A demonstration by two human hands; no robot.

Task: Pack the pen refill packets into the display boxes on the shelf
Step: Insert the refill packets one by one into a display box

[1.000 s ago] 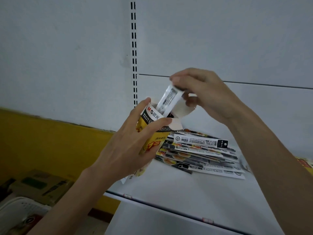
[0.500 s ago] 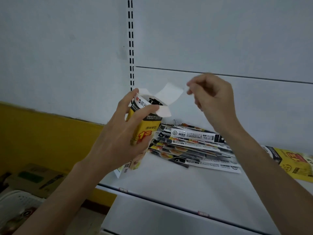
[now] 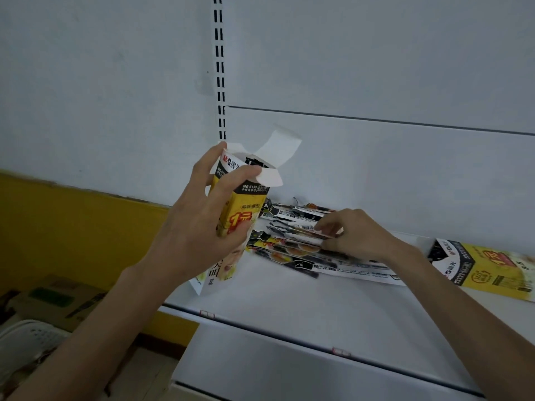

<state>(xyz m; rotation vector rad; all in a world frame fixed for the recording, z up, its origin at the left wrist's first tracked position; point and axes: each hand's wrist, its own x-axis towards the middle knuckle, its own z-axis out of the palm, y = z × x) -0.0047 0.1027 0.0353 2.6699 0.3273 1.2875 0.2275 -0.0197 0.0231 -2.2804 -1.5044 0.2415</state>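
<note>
My left hand (image 3: 199,224) grips a tall yellow, black and white display box (image 3: 243,204), held upright above the white shelf (image 3: 289,308). Its top flaps stand open and a dark packet end shows inside. A pile of long pen refill packets (image 3: 295,253) lies on the shelf just right of the box. My right hand (image 3: 356,235) is down on the pile, fingertips pinching the top packet (image 3: 304,228) near its barcode. A second yellow display box (image 3: 486,267) lies flat at the far right.
The shelf's front edge (image 3: 333,348) runs across below my arms, with a white back panel and a slotted upright (image 3: 219,68) behind. Lower left, beyond the shelf, sit a cardboard carton (image 3: 55,302) and a white basket (image 3: 26,342) before a yellow wall.
My right hand dropped a packet into the box, let go, then moved down and right to the pile and pinched the top packet. The left hand kept holding the box.
</note>
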